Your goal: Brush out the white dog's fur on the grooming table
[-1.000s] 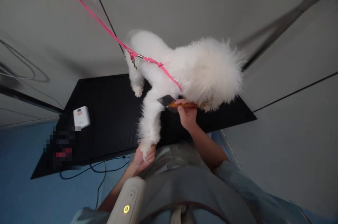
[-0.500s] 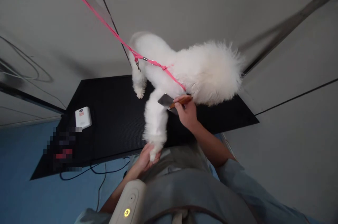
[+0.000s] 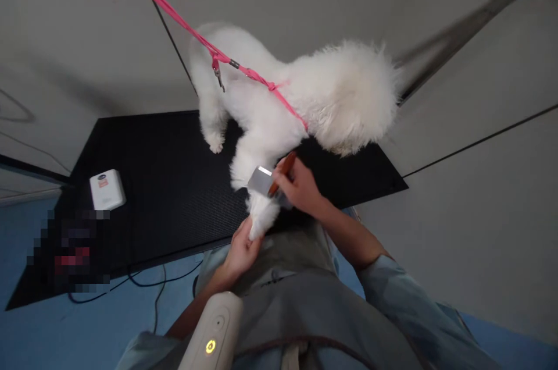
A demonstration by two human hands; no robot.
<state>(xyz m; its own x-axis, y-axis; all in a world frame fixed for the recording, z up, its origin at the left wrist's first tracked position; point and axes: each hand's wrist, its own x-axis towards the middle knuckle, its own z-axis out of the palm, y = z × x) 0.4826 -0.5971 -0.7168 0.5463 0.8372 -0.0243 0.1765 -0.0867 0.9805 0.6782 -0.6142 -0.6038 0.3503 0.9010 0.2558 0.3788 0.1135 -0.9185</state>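
Note:
A fluffy white dog (image 3: 261,91) stands on the black table, its head turned away to the right. One of its front legs stretches toward me, and my left hand (image 3: 243,245) is closed around the paw end. My right hand (image 3: 300,184) grips the wooden handle of a slicker brush (image 3: 262,180), whose flat metal head lies against the fur of that leg. The bristle side is hidden. Around the dog's neck and chest runs a pink leash (image 3: 192,31) with a small metal clip dangling from it.
A white box-like device (image 3: 107,189) rests at the left of the black table (image 3: 174,184), with a blurred-out patch beside it. Dark cables (image 3: 152,284) hang below the near edge. A grey wall (image 3: 326,3) stands close behind. In front of my chest is a white handheld-like device (image 3: 213,329).
The brush has moved down the leg toward the paw, and its head has tilted. The leg now bends more, with my left hand slightly higher. The whole view has shifted a little.

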